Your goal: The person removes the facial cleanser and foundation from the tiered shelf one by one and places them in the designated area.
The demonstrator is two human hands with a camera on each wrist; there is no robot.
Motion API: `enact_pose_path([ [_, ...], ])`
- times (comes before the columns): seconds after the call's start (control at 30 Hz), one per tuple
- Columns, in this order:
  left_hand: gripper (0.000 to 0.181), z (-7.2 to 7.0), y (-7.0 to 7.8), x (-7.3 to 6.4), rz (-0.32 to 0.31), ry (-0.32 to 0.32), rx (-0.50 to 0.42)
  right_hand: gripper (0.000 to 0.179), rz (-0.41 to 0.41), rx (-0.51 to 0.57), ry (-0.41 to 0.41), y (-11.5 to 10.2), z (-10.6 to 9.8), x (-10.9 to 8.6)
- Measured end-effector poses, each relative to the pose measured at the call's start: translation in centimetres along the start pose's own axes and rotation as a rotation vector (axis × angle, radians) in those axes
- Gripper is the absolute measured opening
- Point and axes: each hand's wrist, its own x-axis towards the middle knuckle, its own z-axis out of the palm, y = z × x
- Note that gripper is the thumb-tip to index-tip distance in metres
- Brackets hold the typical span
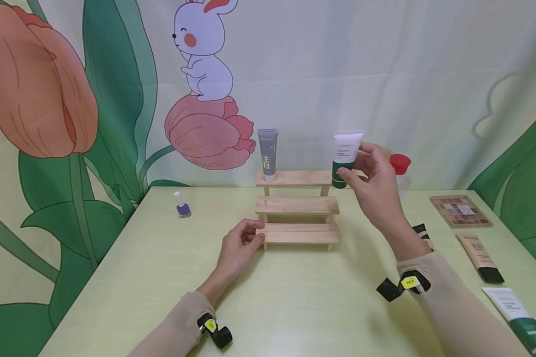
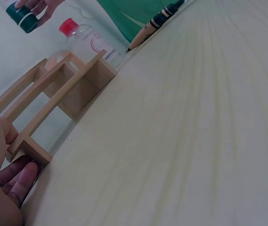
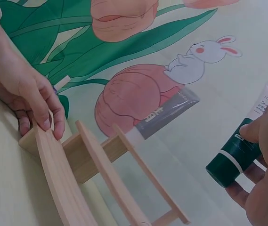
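A three-step wooden rack [image 1: 297, 205] stands on the table. My left hand [image 1: 240, 243] grips the left end of its lowest step, thumb on top and fingers curled at the edge in the left wrist view. On the top step, at the left, a grey tube [image 1: 268, 153] stands upright on its cap. My right hand [image 1: 375, 181] pinches a white and green tube [image 1: 347, 144], cap down, beside and slightly above the right end of the top step. In the right wrist view this tube's green cap [image 3: 223, 169] hangs apart from the rack.
A purple nail polish bottle [image 1: 183, 209] stands left of the rack. Behind my right hand is a clear bottle with a red cap [image 1: 400, 163]. Along the right lie an eyeshadow palette [image 1: 461, 211], a beige tube [image 1: 479, 258], a larger white-green tube [image 1: 520, 317] and a partly hidden black-striped item [image 1: 423, 236].
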Motion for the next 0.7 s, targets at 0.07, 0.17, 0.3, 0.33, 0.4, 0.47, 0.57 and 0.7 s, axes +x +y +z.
enact_pose_path([
  [0.07, 0.02, 0.0, 0.0, 0.0, -0.002, 0.0, -0.003, 0.055, -0.003, -0.007, 0.019, -0.3, -0.6, -0.4],
  [0.17, 0.02, 0.1, 0.1, 0.0, -0.008, 0.003, -0.005, 0.055, -0.007, -0.013, 0.04, -0.8, -1.6, -1.0],
  [0.3, 0.02, 0.0, -0.1, 0.0, -0.014, 0.004, -0.009, 0.054, -0.028, -0.022, 0.056, -1.3, -2.7, -1.7],
  [0.33, 0.02, 0.0, -0.1, 0.1, -0.014, 0.005, -0.01, 0.054, -0.035, -0.024, 0.061, -1.4, -3.0, -1.8],
  [0.4, 0.02, 0.0, -0.1, 0.0, -0.014, 0.001, -0.016, 0.054, -0.04, -0.035, 0.069, -1.6, -3.6, -2.1],
  [0.47, 0.02, 0.0, -0.2, 0.1, -0.009, 0.0, -0.021, 0.055, -0.038, -0.059, 0.074, -1.7, -4.2, -2.4],
  [0.57, 0.02, 0.1, -0.1, 0.0, -0.008, -0.002, -0.026, 0.057, -0.023, -0.101, 0.071, -1.8, -5.1, -2.7],
  [0.7, 0.02, 0.1, -0.2, 0.1, -0.007, -0.001, -0.02, 0.058, -0.015, -0.115, 0.076, -1.9, -6.2, -3.2],
])
